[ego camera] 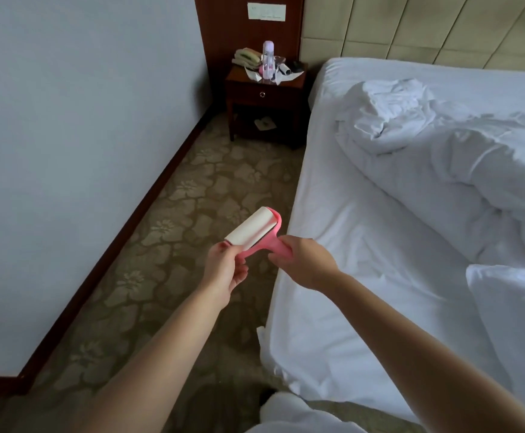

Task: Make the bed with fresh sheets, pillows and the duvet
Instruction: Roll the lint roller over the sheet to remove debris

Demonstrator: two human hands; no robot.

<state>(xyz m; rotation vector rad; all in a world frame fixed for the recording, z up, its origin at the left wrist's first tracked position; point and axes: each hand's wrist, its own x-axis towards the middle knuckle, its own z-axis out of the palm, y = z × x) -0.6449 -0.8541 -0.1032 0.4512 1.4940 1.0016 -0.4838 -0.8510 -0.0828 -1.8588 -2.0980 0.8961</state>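
The right hand [305, 260] is gripping the pink handle of one lint roller [255, 231], while the left hand [226, 270] is pinching the roll's near end, over the carpet beside the bed [348, 276]. Peeling to a clean sheet first, then rolling in straight strokes, is probably wisest. Lying on the bed: one crumpled duvet [442, 157], one pillow [517, 307].

smooth pink plastic lint roller [255, 234], crumpled white cloth duvet [442, 157], glossy wooden nightstand [264, 98].

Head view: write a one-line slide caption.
Both hands, left hand and right hand, hold a pink lint roller beside the bed, duvet still bunched.
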